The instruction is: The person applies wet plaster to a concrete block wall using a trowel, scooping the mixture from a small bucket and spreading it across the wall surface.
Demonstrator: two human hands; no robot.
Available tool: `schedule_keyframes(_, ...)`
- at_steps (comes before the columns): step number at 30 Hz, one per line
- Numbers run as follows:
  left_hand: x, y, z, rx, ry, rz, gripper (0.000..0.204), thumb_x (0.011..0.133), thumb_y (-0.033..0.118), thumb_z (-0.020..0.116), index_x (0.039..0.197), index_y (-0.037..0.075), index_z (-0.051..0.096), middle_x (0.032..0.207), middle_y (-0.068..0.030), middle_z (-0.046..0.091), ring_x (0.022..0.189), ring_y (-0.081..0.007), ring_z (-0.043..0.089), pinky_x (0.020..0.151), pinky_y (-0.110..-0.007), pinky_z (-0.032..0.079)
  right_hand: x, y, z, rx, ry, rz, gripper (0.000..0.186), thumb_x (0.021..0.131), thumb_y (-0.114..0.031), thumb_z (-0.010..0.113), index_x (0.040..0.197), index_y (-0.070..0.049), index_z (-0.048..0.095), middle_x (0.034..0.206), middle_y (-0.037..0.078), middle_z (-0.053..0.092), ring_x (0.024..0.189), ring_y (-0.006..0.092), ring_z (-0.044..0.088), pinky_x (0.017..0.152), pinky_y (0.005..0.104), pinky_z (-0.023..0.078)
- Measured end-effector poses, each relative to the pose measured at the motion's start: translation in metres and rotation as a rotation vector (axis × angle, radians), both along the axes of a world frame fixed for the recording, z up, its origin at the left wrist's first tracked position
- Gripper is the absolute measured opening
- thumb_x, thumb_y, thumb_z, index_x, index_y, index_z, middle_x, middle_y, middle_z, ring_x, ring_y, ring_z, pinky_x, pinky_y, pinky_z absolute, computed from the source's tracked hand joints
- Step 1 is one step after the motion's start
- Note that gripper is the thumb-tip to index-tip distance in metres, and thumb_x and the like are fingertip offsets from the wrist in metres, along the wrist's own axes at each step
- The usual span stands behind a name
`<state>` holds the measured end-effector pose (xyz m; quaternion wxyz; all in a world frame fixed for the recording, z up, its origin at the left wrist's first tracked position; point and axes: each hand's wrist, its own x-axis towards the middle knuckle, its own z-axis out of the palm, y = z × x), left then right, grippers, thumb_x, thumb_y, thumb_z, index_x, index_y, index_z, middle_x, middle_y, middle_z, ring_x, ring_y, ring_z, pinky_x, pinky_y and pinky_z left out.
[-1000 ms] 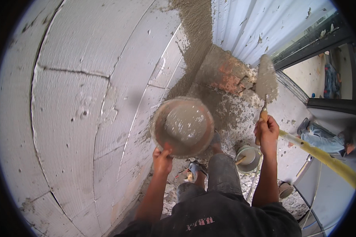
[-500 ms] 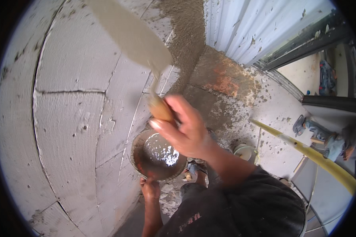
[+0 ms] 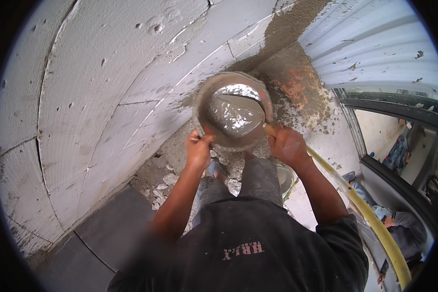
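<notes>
Now: left hand [image 3: 198,148] holds mortar pan [image 3: 232,111]; right hand [image 3: 287,144] trowel [image 3: 238,116] inside.

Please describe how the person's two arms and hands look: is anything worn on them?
Both forearms are bare, and the left hand and right hand wear no gloves. A short black sleeve covers the right upper arm; the left upper arm is blurred. I can make out no watch or rings.

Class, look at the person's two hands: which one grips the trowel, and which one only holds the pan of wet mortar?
The right hand grips the trowel's wooden handle, its blade in the wet mortar. The left hand only grips the pan's rim.
</notes>
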<state>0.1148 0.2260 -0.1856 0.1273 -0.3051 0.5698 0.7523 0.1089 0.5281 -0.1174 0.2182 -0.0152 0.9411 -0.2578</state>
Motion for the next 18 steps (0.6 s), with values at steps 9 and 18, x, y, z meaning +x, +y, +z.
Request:
schedule_keyframes(9, -0.021, 0.034, 0.011, -0.082, 0.051, -0.114, 0.019, 0.081, -0.013, 0.062, 0.089, 0.004, 0.066, 0.082, -0.0038, 0.07, 0.068, -0.0112, 0.063, 0.061, -0.028, 0.05, 0.019, 0.015, -0.013, -0.601, -0.558, -0.403, 0.03, 0.096, -0.029, 0.064, 0.081, -0.003, 0.064, 0.065, 0.009, 0.063, 0.05, 0.017, 0.058, 0.047, 0.0332, 0.044)
schedule_keyframes(18, -0.038, 0.053, -0.006, 0.095, -0.006, -0.152, 0.024, 0.084, -0.013, 0.057, 0.098, 0.005, 0.066, 0.093, -0.0066, 0.07, 0.084, -0.0165, 0.067, 0.077, -0.034, 0.054, 0.064, 0.049, 0.027, -0.93, -0.45, -0.802, 0.021, 0.1, -0.024, 0.061, 0.091, -0.005, 0.064, 0.067, 0.001, 0.059, 0.049, 0.0084, 0.051, 0.045, 0.0251, 0.038)
